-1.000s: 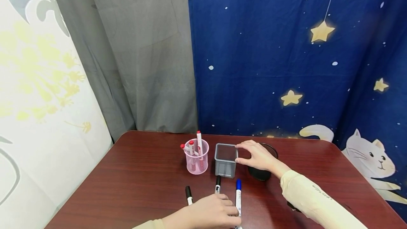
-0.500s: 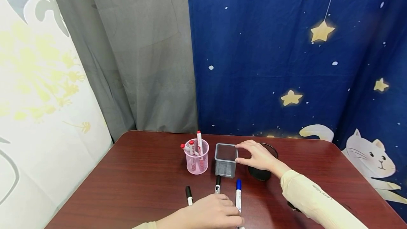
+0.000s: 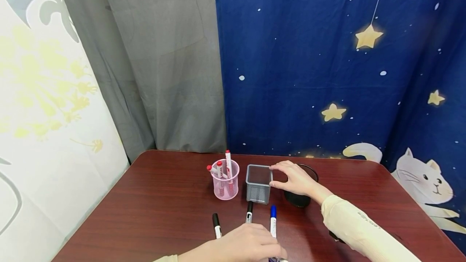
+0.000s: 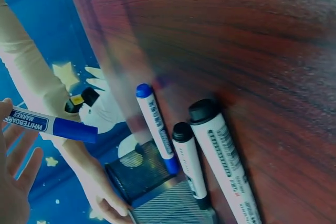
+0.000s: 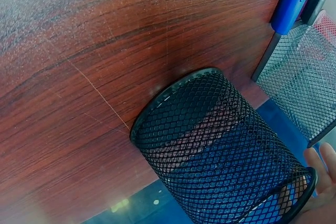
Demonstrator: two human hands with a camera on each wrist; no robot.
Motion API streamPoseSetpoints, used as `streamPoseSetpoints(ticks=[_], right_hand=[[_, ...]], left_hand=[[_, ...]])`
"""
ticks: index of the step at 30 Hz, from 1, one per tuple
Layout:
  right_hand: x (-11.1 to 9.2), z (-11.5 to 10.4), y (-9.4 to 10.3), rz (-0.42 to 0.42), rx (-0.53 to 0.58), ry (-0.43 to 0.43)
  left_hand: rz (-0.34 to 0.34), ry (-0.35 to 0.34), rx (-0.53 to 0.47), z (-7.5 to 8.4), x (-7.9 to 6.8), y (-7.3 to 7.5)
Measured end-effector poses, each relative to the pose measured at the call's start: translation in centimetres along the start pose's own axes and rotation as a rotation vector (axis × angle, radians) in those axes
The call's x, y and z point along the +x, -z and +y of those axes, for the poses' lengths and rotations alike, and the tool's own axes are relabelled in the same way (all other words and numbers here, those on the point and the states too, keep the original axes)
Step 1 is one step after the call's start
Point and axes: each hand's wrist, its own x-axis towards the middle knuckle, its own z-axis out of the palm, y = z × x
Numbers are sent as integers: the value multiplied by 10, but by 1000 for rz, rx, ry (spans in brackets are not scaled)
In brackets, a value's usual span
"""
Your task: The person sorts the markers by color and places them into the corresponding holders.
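Note:
My left hand (image 3: 245,244) is low over the table near its front, pinching a blue whiteboard marker (image 4: 73,129) by its white end. The blue cap points away from the fingers in the left wrist view. Beyond that hand, a second blue marker (image 3: 273,219) and two black-capped markers (image 3: 217,225) lie on the table, partly covered by the hand. With fingers spread, my right hand (image 3: 296,179) touches the right rim of a square grey mesh pen holder (image 3: 257,194). Under that palm stands a round black mesh pen holder (image 5: 210,135).
A pink mesh pen holder (image 3: 225,194) stands left of the grey one, with several red-capped markers (image 3: 228,163) in it. The dark wood table (image 3: 156,205) ends at the back against a grey curtain (image 3: 174,72) and a blue starry curtain (image 3: 291,51).
My left hand has shifted a little to the right and toward me, with the marker's end moving along. My right hand and the holders have stayed in place.

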Motion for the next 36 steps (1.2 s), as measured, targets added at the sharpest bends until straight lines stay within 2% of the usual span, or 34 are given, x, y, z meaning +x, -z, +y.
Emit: streamPoseSetpoints(ticks=[3, 8, 11, 15, 18, 23, 26, 31, 33, 36], right_hand=[[0, 0, 0, 1, -2, -2], [-1, -1, 1, -11, 5, -16], [-2, -2, 1, -14, 7, -20], [-1, -1, 1, -9, 7, -15], [-2, -2, 1, -10, 11, -18], [-2, -1, 1, -11, 15, -23], [-1, -1, 1, -9, 17, -22], [-1, -2, 1, -8, 20, -20], [-1, -2, 1, -7, 19, -17], [-1, -1, 0, -5, 15, -13]], left_hand=[[-22, 41, -42, 2, 4, 5], [-55, 175, -166, 5, 10, 14], [9, 218, -276, 6, 10, 15], [95, 238, -370, 7, 10, 17], [151, 223, -392, 6, 10, 19], [291, 178, -386, 3, 12, 22], [312, 239, -444, 3, 11, 24], [323, 293, -508, -1, 10, 28], [337, 284, -482, -5, 10, 29], [353, 308, -483, -9, 9, 32]])
